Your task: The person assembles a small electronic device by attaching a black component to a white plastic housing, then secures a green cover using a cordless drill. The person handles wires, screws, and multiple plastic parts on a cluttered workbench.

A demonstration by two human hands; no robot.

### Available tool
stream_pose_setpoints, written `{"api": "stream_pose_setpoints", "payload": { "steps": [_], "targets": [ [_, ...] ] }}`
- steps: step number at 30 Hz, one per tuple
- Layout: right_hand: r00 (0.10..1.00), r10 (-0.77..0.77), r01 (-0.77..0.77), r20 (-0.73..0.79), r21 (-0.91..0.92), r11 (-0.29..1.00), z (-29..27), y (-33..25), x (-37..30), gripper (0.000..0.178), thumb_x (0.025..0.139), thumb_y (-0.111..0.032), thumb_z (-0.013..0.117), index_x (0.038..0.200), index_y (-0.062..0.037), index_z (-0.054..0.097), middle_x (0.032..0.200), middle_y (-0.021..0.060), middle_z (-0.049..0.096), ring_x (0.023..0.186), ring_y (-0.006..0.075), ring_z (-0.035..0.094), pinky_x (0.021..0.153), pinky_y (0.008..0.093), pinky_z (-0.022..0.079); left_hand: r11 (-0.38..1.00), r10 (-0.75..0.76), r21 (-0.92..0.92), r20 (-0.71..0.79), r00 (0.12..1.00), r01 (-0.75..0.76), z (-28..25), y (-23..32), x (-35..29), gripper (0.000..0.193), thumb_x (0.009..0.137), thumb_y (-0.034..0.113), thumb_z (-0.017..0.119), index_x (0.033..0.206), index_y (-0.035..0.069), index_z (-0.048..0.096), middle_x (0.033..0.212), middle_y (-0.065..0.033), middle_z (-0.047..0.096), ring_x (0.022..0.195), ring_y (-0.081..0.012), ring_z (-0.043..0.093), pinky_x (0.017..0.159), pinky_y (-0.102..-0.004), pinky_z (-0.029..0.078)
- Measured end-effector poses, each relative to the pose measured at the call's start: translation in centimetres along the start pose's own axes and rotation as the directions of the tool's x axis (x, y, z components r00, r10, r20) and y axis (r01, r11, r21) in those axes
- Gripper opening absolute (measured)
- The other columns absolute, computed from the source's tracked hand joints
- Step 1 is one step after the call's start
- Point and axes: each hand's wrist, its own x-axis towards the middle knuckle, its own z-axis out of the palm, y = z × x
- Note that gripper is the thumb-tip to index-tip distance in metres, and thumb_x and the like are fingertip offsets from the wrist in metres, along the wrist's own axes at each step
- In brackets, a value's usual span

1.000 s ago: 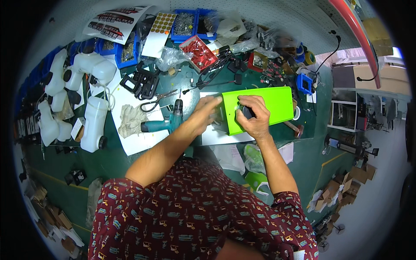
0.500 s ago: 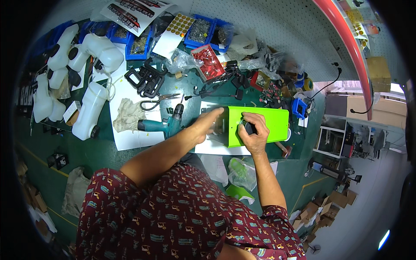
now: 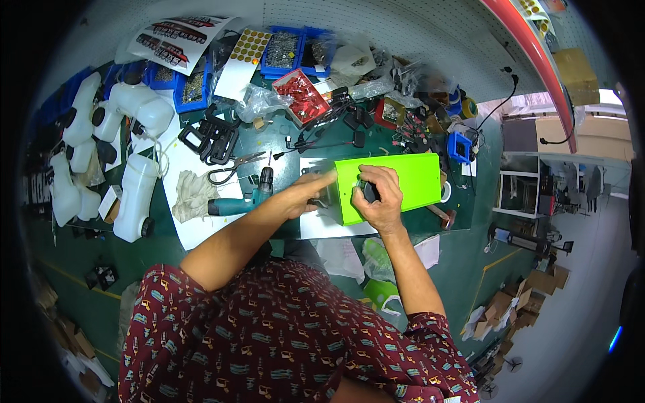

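A bright green box-shaped housing (image 3: 416, 181) lies on white paper at the bench's front. On its face, near the left end, my right hand (image 3: 381, 201) has its fingers curled round a black round part (image 3: 369, 191), which they partly cover. My left hand (image 3: 302, 196) reaches to the housing's left end with fingers stretched out, close to a clear or greyish part there that I cannot make out. Beside my left forearm lies a teal cordless drill (image 3: 232, 205). Scissors (image 3: 235, 167) and a crumpled light cloth glove (image 3: 195, 195) are farther left.
White plastic bottles (image 3: 136, 195) with black caps crowd the left side. Blue bins (image 3: 282, 54) of screws, a red parts box (image 3: 300, 98), cables and black plastic handles (image 3: 210, 138) fill the back. A hammer (image 3: 443, 216) lies near the housing's right end.
The whole view has shifted a little, so the bench items sit farther left. My right hand stays on the black part, and my left hand remains at the housing's left end.
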Motion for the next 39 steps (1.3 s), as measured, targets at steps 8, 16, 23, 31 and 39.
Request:
{"api": "stream_pose_setpoints", "payload": {
  "steps": [8,16,23,31,39],
  "targets": [
    [0.999,-0.014,0.011,-0.038,-0.073,0.997,0.8,0.3,-0.7,0.034,0.068,-0.005,0.079,0.101,-0.0079,0.07,0.111,0.0075,0.072,0.104,0.0304,0.065,0.091,0.0417,0.048,0.996,-0.005,0.092,0.048,0.999,0.0,-0.1,0.4,-0.3,0.077,0.081,0.076,0.073,0.125,0.016,0.058,0.098,0.0039,0.049,0.093,-0.012,0.044,0.089,-0.0436,0.041],
    [1.0,0.011,-0.01,0.005,-0.193,0.981,0.6,-0.9,-0.2,0.029,0.069,-0.005,0.077,0.098,-0.0106,0.073,0.113,0.0026,0.071,0.102,0.0271,0.062,0.09,0.0388,0.044,0.979,-0.044,0.2,0.092,0.995,0.025,-1.1,0.8,-0.1,0.082,0.078,0.08,0.072,0.128,0.017,0.057,0.109,0.0001,0.054,0.103,-0.0145,0.047,0.087,-0.0422,0.04],
    [0.995,0.066,-0.089,-0.079,-0.334,0.939,1.7,-1.8,-0.8,0.033,0.07,-0.007,0.076,0.103,-0.0136,0.075,0.116,0.0018,0.07,0.105,0.0266,0.061,0.091,0.0412,0.044,0.985,0.032,0.165,0.107,0.994,-0.049,-0.2,1.4,-1.3,0.078,0.078,0.075,0.076,0.125,0.017,0.057,0.108,0.0019,0.056,0.097,-0.0122,0.047,0.079,-0.0357,0.038],
    [0.989,0.071,-0.103,-0.133,-0.257,0.961,1.6,-1.1,-1.4,0.047,0.072,-0.014,0.081,0.117,-0.0057,0.07,0.119,0.007,0.069,0.108,0.0283,0.062,0.096,0.0419,0.043,0.986,0.124,0.097,0.142,0.982,-0.138,0.8,1.7,-1.8,0.072,0.081,0.066,0.08,0.126,0.014,0.058,0.104,0.0041,0.063,0.086,-0.0078,0.051,0.067,-0.0256,0.037],
    [0.939,0.112,-0.147,-0.326,-0.085,0.986,0.6,-1.9,-1.4,0.041,0.073,-0.005,0.075,0.114,-0.0019,0.069,0.116,0.0163,0.07,0.106,0.0354,0.062,0.092,0.0444,0.049,0.986,0.136,0.087,0.065,0.989,-0.141,1.6,2.5,-3.0,0.055,0.087,0.053,0.08,0.117,0.008,0.067,0.103,0.0007,0.067,0.087,-0.0098,0.059,0.071,-0.0263,0.045]
  ]
}}
